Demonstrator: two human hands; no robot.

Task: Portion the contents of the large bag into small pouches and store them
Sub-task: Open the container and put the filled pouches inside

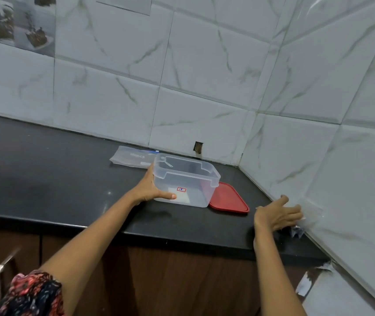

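A clear plastic container [187, 179] with a small red-edged label stands on the black countertop [56, 179]. My left hand [151, 188] grips its left wall, thumb along the front. Its red lid [227, 198] lies flat just to the right. A flat clear pouch pack [131, 156] lies behind the container near the wall. My right hand [279, 214] reaches toward the right wall with fingers extended, touching crinkled clear plastic [305, 221] at the counter's edge; whether it grips the plastic is unclear.
White marble-pattern tiled walls meet in a corner behind and to the right. Brown cabinet fronts with a metal handle [5, 263] sit below the counter's front edge.
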